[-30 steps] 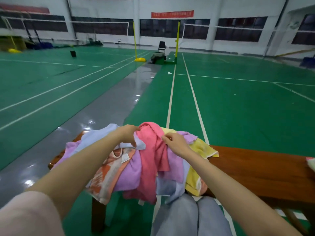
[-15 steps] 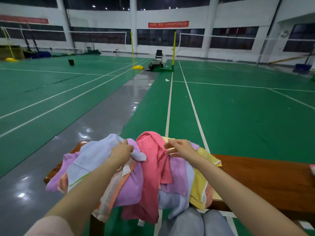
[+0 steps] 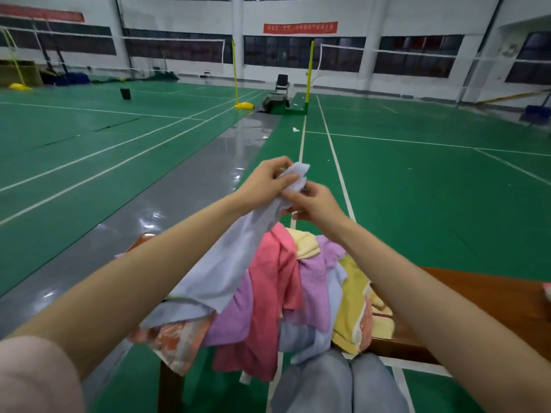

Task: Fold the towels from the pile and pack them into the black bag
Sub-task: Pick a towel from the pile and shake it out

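Left hand (image 3: 265,181) and right hand (image 3: 313,202) raised together above the pile (image 3: 283,293), both pinching the top edge of a pale blue towel (image 3: 226,263), fingers curled round the cloth. Lifted high, probably to pull it free of the heap and find its corners for folding; lower end draped on the pile. Soft, limp terry, hanging in loose folds. Beneath, pink, lilac, yellow and orange-patterned towels heaped on the polished wooden surface (image 3: 477,299), some spilling over its near edge. No black bag in view.
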`<act>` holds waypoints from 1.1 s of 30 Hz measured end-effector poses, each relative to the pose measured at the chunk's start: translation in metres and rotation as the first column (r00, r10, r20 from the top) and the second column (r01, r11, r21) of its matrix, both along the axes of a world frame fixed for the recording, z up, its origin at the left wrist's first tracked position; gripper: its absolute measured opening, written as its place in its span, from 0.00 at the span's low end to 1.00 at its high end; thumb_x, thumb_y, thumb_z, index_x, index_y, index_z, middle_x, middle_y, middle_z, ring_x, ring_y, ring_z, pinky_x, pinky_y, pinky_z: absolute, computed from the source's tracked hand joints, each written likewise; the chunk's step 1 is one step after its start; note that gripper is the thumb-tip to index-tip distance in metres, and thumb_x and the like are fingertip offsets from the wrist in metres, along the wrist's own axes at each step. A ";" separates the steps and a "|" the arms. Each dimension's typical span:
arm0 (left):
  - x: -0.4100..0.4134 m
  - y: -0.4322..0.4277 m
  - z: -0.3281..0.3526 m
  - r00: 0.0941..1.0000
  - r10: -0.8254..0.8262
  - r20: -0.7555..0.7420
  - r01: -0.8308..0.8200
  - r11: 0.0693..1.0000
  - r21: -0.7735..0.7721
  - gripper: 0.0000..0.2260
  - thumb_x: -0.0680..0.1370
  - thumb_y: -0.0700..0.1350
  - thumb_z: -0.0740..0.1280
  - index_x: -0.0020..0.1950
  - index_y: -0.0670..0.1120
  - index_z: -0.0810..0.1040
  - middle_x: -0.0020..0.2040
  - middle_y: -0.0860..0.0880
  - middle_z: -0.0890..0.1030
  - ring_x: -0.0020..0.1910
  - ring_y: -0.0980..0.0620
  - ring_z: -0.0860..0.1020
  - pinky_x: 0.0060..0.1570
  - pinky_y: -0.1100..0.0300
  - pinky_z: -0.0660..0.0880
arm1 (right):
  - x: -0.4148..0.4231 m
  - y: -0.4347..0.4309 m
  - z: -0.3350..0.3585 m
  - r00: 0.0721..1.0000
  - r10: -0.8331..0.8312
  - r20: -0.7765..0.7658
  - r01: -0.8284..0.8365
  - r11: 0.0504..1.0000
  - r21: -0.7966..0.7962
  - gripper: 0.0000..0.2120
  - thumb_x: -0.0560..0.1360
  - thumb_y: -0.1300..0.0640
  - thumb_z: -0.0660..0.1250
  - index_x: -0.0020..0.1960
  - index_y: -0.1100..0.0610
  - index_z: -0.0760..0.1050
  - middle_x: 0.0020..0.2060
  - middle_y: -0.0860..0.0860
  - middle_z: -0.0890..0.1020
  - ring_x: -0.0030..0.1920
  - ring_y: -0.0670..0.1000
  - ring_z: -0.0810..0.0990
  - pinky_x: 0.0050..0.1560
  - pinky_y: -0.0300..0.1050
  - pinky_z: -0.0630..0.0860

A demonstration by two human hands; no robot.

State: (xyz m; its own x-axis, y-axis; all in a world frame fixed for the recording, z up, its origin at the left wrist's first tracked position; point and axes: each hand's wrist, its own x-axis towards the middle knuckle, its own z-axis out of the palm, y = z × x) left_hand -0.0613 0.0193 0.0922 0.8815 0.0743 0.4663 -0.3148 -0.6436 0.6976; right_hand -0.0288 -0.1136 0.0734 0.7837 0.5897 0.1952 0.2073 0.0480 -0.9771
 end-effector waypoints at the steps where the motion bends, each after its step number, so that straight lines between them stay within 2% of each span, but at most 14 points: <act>1: 0.001 -0.004 0.005 1.000 -0.014 0.005 0.014 0.999 -0.051 0.06 0.77 0.38 0.66 0.41 0.45 0.72 0.32 0.51 0.73 0.32 0.60 0.68 0.34 0.68 0.65 | 0.003 -0.006 0.007 1.000 -0.014 0.002 0.014 1.000 0.001 0.03 0.75 0.63 0.67 0.44 0.57 0.74 0.36 0.52 0.80 0.28 0.42 0.80 0.28 0.33 0.74; 4: 0.001 -0.013 0.018 0.997 -0.079 0.022 0.082 0.956 -0.283 0.06 0.76 0.38 0.68 0.39 0.44 0.74 0.35 0.49 0.76 0.35 0.56 0.73 0.39 0.65 0.71 | 0.010 -0.024 0.026 0.999 -0.035 -0.040 0.035 0.999 0.022 0.03 0.75 0.65 0.67 0.42 0.60 0.75 0.30 0.50 0.81 0.27 0.43 0.80 0.29 0.33 0.77; 7: 0.000 -0.022 0.023 0.990 -0.138 0.012 0.131 0.901 -0.414 0.04 0.75 0.42 0.69 0.46 0.43 0.77 0.41 0.47 0.80 0.41 0.52 0.78 0.44 0.60 0.75 | 0.011 -0.036 0.046 0.996 -0.034 -0.084 0.042 0.995 0.096 0.02 0.75 0.66 0.65 0.45 0.62 0.75 0.26 0.47 0.81 0.25 0.42 0.79 0.31 0.32 0.78; 10: 0.002 -0.030 0.017 0.985 -0.136 -0.107 0.097 0.946 -0.309 0.16 0.71 0.46 0.74 0.56 0.44 0.77 0.50 0.47 0.82 0.46 0.54 0.79 0.50 0.60 0.77 | 0.013 -0.050 0.073 0.986 -0.078 -0.150 0.110 0.970 0.218 0.04 0.76 0.65 0.64 0.43 0.62 0.74 0.24 0.48 0.80 0.22 0.42 0.77 0.28 0.30 0.75; 13: 0.003 -0.035 0.012 0.958 -0.207 -0.197 0.139 0.940 -0.311 0.15 0.71 0.39 0.73 0.57 0.40 0.78 0.50 0.44 0.81 0.47 0.52 0.79 0.52 0.56 0.77 | 0.018 -0.065 0.097 0.974 -0.174 -0.142 0.204 0.951 0.232 0.04 0.75 0.63 0.66 0.43 0.63 0.75 0.23 0.48 0.79 0.20 0.42 0.75 0.25 0.30 0.73; 15: 0.006 -0.040 0.014 0.965 -0.197 -0.174 0.136 0.941 -0.311 0.12 0.71 0.36 0.72 0.53 0.40 0.78 0.46 0.45 0.80 0.43 0.52 0.77 0.49 0.56 0.76 | 0.023 -0.074 0.106 0.958 -0.260 -0.117 0.280 0.936 0.214 0.05 0.74 0.62 0.68 0.42 0.62 0.75 0.21 0.47 0.78 0.19 0.42 0.73 0.23 0.29 0.71; 17: 0.012 -0.049 0.018 0.993 -0.065 -0.094 0.039 0.966 -0.254 0.10 0.71 0.35 0.72 0.48 0.44 0.76 0.40 0.49 0.79 0.36 0.54 0.76 0.44 0.56 0.75 | 0.025 -0.081 0.113 0.944 -0.303 -0.128 0.326 0.915 0.239 0.05 0.74 0.64 0.68 0.41 0.63 0.74 0.20 0.47 0.77 0.19 0.42 0.74 0.23 0.29 0.71; 19: 0.014 -0.061 0.024 0.999 0.046 0.019 -0.038 0.952 -0.303 0.06 0.73 0.38 0.71 0.42 0.46 0.75 0.34 0.49 0.77 0.30 0.55 0.75 0.35 0.59 0.75 | 0.025 -0.087 0.119 0.941 -0.304 -0.147 0.334 0.902 0.273 0.04 0.75 0.65 0.66 0.41 0.64 0.74 0.20 0.49 0.78 0.20 0.44 0.76 0.24 0.30 0.73; 21: 0.010 -0.078 0.035 0.996 -0.076 0.041 0.086 0.920 -0.382 0.06 0.77 0.44 0.66 0.42 0.45 0.73 0.32 0.48 0.77 0.28 0.55 0.76 0.32 0.61 0.77 | 0.023 -0.090 0.124 0.946 -0.293 -0.135 0.321 0.897 0.305 0.05 0.75 0.67 0.65 0.41 0.64 0.73 0.21 0.50 0.79 0.22 0.45 0.78 0.25 0.31 0.74; 23: 0.006 -0.096 0.044 0.968 -0.249 -0.021 0.224 0.899 -0.376 0.07 0.77 0.46 0.66 0.48 0.43 0.73 0.36 0.48 0.76 0.34 0.54 0.77 0.40 0.57 0.79 | 0.019 -0.091 0.131 0.951 -0.296 -0.086 0.308 0.897 0.317 0.05 0.76 0.67 0.64 0.41 0.64 0.73 0.27 0.53 0.80 0.24 0.45 0.79 0.27 0.32 0.75; 24: 0.007 -0.102 0.047 0.960 -0.274 -0.053 0.242 0.913 -0.330 0.10 0.75 0.46 0.69 0.52 0.43 0.72 0.39 0.48 0.77 0.38 0.54 0.77 0.44 0.56 0.79 | 0.017 -0.092 0.134 0.952 -0.298 -0.069 0.304 0.895 0.325 0.05 0.76 0.67 0.63 0.41 0.64 0.73 0.31 0.55 0.79 0.25 0.46 0.79 0.28 0.33 0.76; 27: 0.015 -0.112 0.050 0.978 -0.206 -0.020 0.197 0.957 -0.211 0.22 0.69 0.41 0.75 0.59 0.43 0.71 0.51 0.47 0.78 0.49 0.50 0.77 0.48 0.58 0.77 | 0.012 -0.096 0.146 0.956 -0.278 -0.091 0.291 0.869 0.400 0.04 0.76 0.68 0.61 0.42 0.66 0.72 0.36 0.59 0.78 0.27 0.49 0.81 0.30 0.35 0.77; 30: 0.018 -0.115 0.051 0.977 -0.211 0.021 0.211 0.960 -0.184 0.20 0.67 0.34 0.72 0.57 0.40 0.71 0.50 0.47 0.77 0.48 0.50 0.76 0.46 0.62 0.74 | 0.009 -0.106 0.158 0.950 -0.297 -0.093 0.307 0.846 0.436 0.02 0.76 0.68 0.62 0.44 0.65 0.72 0.39 0.60 0.79 0.29 0.51 0.82 0.31 0.36 0.78; 33: 0.016 -0.113 0.047 0.973 -0.229 -0.039 0.224 0.969 -0.105 0.17 0.68 0.32 0.68 0.56 0.36 0.72 0.48 0.44 0.77 0.44 0.49 0.76 0.43 0.60 0.75 | 0.013 -0.123 0.164 0.921 -0.382 -0.079 0.377 0.820 0.430 0.03 0.77 0.63 0.64 0.46 0.63 0.73 0.40 0.57 0.79 0.28 0.48 0.81 0.30 0.35 0.77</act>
